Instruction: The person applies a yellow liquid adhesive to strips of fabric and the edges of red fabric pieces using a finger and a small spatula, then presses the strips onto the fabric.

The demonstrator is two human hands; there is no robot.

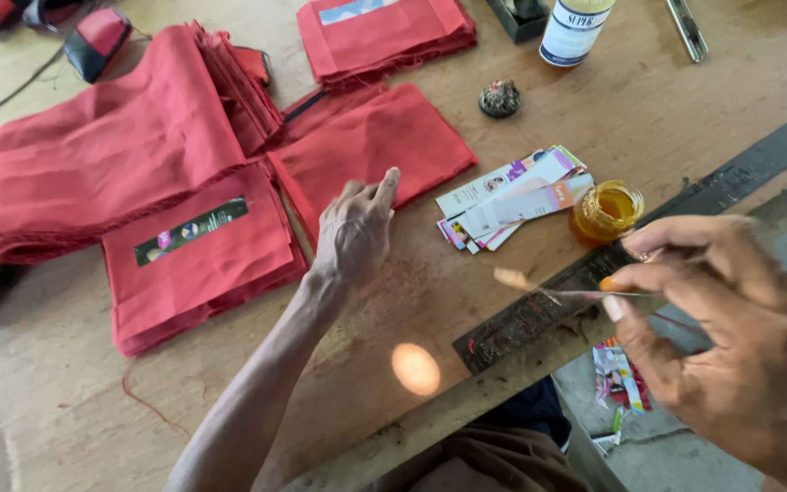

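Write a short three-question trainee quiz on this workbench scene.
1. True or false: the left hand rests on red cloth.
2. What does the right hand hold? A) a thin brush B) scissors C) a bottle
3. What stands just right of the paper labels?

Key: 1 true. 2 A. 3 a small open jar of amber liquid.

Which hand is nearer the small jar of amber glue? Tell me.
Right. The right hand, holding a thin brush, is just beside and below the glue jar; the left hand rests on the red cloth, farther left.
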